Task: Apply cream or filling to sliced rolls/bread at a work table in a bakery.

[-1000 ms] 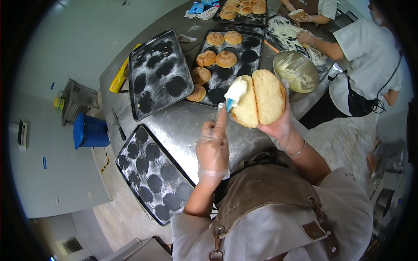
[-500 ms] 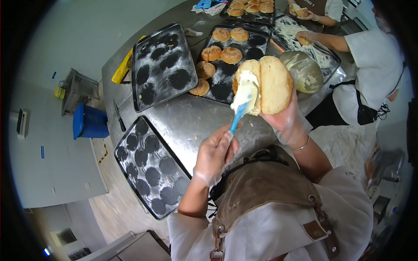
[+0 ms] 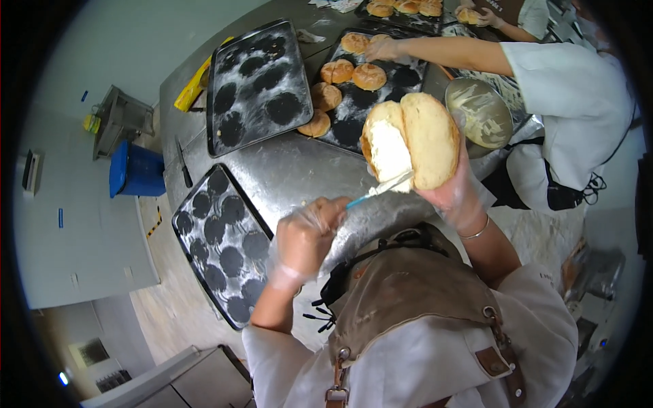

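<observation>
My gloved left hand (image 3: 309, 231) is closed around the blue handle of a spatula (image 3: 371, 195). Its cream-coated blade touches the lower edge of a split bun (image 3: 435, 139). White cream (image 3: 389, 146) covers much of the bun's left cut face, while the right cut face looks bare. From below and the right, my gloved right hand (image 3: 454, 194) grips the opened bun above the table; the bun hides some of its fingers. Just right of the bun stands a metal bowl (image 3: 495, 122) smeared with cream.
Behind the bun, a black tray (image 3: 347, 139) carries several buns; a co-worker's hand (image 3: 384, 49) reaches over it. Two floured trays (image 3: 262, 139) (image 3: 228, 238) lie left on the metal table (image 3: 320, 170), near a knife (image 3: 183, 166). Another person holds a bun at the far right.
The spatula has swung down from the middle of the cream to the bun's lower edge, as my left hand moved left and down. A co-worker's arm now stretches over the bun tray.
</observation>
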Action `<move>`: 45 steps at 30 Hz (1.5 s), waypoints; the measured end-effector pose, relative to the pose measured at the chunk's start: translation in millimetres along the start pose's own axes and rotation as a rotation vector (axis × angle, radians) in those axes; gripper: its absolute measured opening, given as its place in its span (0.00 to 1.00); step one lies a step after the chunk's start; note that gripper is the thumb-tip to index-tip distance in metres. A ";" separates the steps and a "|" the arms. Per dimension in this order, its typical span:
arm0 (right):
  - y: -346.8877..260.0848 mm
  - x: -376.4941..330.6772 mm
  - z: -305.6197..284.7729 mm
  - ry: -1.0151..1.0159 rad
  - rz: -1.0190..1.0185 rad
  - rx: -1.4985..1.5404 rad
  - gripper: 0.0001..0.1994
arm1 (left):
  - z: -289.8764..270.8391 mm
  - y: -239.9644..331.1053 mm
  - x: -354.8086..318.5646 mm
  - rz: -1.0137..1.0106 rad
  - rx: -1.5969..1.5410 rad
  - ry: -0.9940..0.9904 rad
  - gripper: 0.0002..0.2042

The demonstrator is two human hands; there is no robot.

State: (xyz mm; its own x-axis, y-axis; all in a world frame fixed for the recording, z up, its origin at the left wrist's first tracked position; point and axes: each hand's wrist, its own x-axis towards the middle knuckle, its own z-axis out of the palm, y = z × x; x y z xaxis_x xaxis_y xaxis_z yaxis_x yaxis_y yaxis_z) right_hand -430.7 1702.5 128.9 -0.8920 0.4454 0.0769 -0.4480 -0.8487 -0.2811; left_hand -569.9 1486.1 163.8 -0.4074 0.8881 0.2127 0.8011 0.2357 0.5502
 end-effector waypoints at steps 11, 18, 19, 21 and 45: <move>12.9 -18.1 -9.1 0.119 0.188 -0.016 0.31 | -13.2 -24.5 11.3 -0.433 -0.738 0.029 0.08; 19.1 17.1 -4.4 0.207 0.019 -0.011 0.30 | 37.3 13.6 -6.1 -0.573 -1.262 -0.490 0.16; 12.3 21.4 -6.2 0.209 0.014 -0.011 0.30 | 37.3 12.5 -12.6 -0.571 -1.261 -0.496 0.16; -1.7 29.0 -6.1 0.251 -0.076 -0.082 0.29 | 29.0 7.2 -16.5 -0.686 -1.145 -0.617 0.15; -217.2 -86.5 -77.6 0.426 -0.656 -0.131 0.31 | 122.7 61.9 205.0 0.165 -0.278 -0.134 0.13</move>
State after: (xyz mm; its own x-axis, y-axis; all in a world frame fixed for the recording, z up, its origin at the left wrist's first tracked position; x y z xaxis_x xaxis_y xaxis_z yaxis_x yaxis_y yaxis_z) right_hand -251.6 1870.4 109.1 -0.3368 0.9363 -0.0997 -0.8398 -0.3466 -0.4178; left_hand -550.0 1731.1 142.4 -0.2064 0.9536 0.2190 0.6940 -0.0151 0.7199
